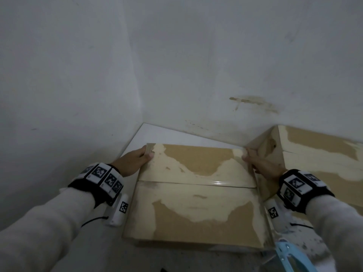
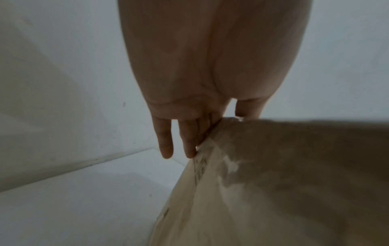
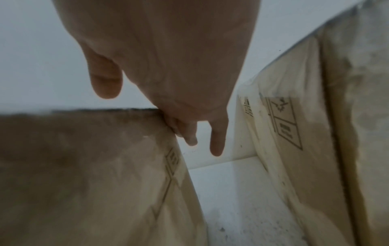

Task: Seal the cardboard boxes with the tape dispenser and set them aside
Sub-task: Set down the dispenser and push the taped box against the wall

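Observation:
A closed cardboard box point(image 1: 196, 203) with torn, patchy flaps lies in front of me, and glossy tape point(image 1: 198, 182) runs along its middle seam. My left hand point(image 1: 141, 156) grips its far left corner, thumb on top and fingers point(image 2: 188, 143) down the side. At the far right corner my right hand point(image 1: 249, 157) grips the same way, fingers point(image 3: 190, 136) against the side wall. In the wrist views the box point(image 2: 284, 183) point(image 3: 84, 166) fills the lower part. A light blue tape dispenser point(image 1: 290, 256) lies at the bottom right, held by neither hand.
A second cardboard box point(image 1: 318, 154) point(image 3: 305, 141) stands close on the right, with a narrow gap between the two. The white table point(image 1: 157, 134) ends in a corner of two grey-white walls point(image 1: 78, 75) just behind the box.

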A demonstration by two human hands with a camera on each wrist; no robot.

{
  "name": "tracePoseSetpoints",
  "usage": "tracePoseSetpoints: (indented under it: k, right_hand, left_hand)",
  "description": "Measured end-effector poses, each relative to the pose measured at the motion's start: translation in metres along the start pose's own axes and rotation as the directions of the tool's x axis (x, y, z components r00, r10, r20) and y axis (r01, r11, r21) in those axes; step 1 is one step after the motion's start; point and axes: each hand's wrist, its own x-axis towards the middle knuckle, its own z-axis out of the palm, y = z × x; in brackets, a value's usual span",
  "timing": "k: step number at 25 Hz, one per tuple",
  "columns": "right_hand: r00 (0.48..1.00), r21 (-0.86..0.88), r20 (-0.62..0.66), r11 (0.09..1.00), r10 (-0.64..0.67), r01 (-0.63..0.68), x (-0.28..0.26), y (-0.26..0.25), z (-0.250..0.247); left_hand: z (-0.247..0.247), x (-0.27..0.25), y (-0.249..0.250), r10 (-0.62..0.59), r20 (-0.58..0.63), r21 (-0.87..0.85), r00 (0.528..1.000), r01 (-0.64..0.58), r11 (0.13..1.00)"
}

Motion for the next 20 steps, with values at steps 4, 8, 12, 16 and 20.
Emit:
tracePoseSetpoints:
  k: [4, 8, 12, 16, 20]
  right_hand:
    - [0.999, 0.029, -0.045, 1.0, 0.001, 0.001, 0.0, -0.002, 0.004]
    - [0.992, -0.035, -0.083, 0.995, -0.092, 0.09, -0.01, -0.005, 0.011]
    - [0.994, -0.23, -0.09, 0.972, -0.062, 0.04, -0.033, 0.004, 0.015]
    - [0.997, -0.19, -0.047, 0.98, -0.067, 0.057, -0.076, 0.016, 0.022]
    - [0.997, -0.121, -0.042, 0.991, -0.07, 0.065, -0.099, 0.034, 0.041]
  left_hand:
    - [-0.001, 0.002, -0.004, -0.014, 0.08, -0.019, 0.997, 0.015, 1.0]
    - [-0.002, -0.003, 0.0, -0.013, 0.039, 0.064, 0.999, 0.011, 0.998]
    - [0.003, -0.028, 0.008, 0.038, -0.015, -0.038, 0.999, -0.039, 0.999]
    - [0.021, -0.06, 0.004, 0.02, 0.012, -0.219, 1.0, -0.017, 0.976]
    - [0.043, -0.076, -0.002, -0.032, 0.061, -0.259, 0.998, 0.047, 0.965]
